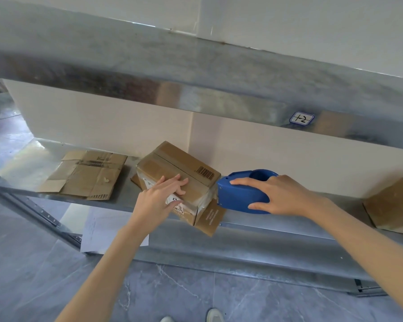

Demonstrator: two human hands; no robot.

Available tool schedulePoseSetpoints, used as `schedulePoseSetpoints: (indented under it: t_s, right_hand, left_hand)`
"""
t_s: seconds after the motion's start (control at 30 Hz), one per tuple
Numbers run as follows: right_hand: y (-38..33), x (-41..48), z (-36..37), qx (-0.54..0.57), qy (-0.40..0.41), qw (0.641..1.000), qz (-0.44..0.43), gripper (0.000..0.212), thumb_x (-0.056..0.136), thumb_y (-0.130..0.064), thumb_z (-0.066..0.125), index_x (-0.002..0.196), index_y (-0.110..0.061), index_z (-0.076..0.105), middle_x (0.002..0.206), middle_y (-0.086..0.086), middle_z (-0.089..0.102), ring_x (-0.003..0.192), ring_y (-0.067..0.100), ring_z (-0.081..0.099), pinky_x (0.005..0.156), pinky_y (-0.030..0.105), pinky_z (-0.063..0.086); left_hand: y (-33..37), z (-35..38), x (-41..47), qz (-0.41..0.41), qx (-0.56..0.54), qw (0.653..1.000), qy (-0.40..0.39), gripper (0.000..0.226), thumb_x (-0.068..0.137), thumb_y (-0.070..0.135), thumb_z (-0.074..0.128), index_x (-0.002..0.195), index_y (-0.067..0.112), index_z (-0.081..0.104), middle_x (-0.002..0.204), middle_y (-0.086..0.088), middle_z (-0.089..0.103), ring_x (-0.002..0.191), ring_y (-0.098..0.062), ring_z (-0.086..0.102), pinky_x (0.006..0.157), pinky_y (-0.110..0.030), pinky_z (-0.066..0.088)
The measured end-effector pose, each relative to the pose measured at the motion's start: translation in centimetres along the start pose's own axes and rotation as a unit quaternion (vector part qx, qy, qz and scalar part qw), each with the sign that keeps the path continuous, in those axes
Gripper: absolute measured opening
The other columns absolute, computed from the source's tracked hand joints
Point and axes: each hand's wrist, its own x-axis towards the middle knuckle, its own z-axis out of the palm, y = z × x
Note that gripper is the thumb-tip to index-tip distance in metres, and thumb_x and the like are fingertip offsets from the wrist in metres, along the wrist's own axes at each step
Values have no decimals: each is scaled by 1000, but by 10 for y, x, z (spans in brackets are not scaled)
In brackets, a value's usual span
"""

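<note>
Hands tape a box (182,168) on a metal shelf (265,226).

The left hand (165,196) lies flat, fingers straight, pressing the box top near its front edge without gripping. The right hand (282,196) curls round a blue dispenser (242,194), whose nose touches the box's right end. The box sits skewed near the shelf front. The step looks like sealing that end. Next, the dispenser probably needs drawing along the seam while the left hand keeps the box steady. Flat cardboard (86,175) lies to the left, a second box (391,205) at far right. The upper shelf (196,73) carries a handwritten label (301,118). Behind is a pale wall (289,154), below a grey marbled floor (196,293).
</note>
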Motion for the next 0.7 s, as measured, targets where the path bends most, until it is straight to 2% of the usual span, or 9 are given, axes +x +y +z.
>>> schedulePoseSetpoints:
  t_s: [0.2, 0.37, 0.47, 0.53, 0.6, 0.7]
  right_hand:
    - [-2, 2, -2, -6, -9, 1000, -4, 72, 93, -57, 50, 139, -69, -4, 73, -10, 58, 55, 4, 43, 56, 19, 30]
    - [-1, 0, -3, -16, -9, 1000, -7, 72, 93, -56, 51, 139, -69, -3, 65, -14, 46, 55, 5, 42, 55, 17, 28]
    - [1, -1, -6, -21, -6, 1000, -12, 71, 93, -55, 52, 142, -67, 2, 61, -17, 39, 53, 5, 41, 55, 16, 27]
    - [2, -1, -8, -27, -3, 1000, -16, 71, 93, -55, 53, 143, -65, 5, 59, -19, 36, 52, 4, 39, 56, 19, 29]
    - [4, 0, -9, -38, 3, 999, -21, 70, 92, -55, 52, 145, -64, 6, 56, -17, 35, 51, 4, 37, 58, 23, 30]
    - [7, 2, -12, -53, 9, 998, -35, 69, 92, -58, 51, 145, -63, 6, 56, -15, 36, 52, 4, 37, 58, 23, 29]
  left_hand:
    - [11, 10, -3, -4, 10, 999, 51, 41, 65, 44, 87, 88, 20, 64, 128, 19, 63, 131, 2, 45, 113, -29, 33]
    - [7, 8, -4, 6, 28, 998, 50, 30, 71, 32, 85, 90, 21, 65, 129, 22, 58, 130, 12, 33, 110, -32, 36]
    - [6, 8, -4, -5, 30, 999, 31, 31, 75, 24, 84, 98, 21, 64, 133, 26, 50, 132, 17, 26, 115, -31, 30]
    - [10, 10, -7, 1, 39, 999, 12, 39, 75, 29, 84, 104, 20, 61, 138, 19, 51, 138, 7, 30, 122, -37, 19]
    - [19, 13, -11, 17, 100, 995, 13, 51, 72, 41, 82, 113, 22, 59, 140, 14, 53, 143, -7, 34, 123, -48, 8]
    - [37, 25, -13, -8, 166, 985, 46, 71, 69, 55, 78, 130, 26, 58, 138, 10, 54, 144, -18, 34, 119, -59, 16]
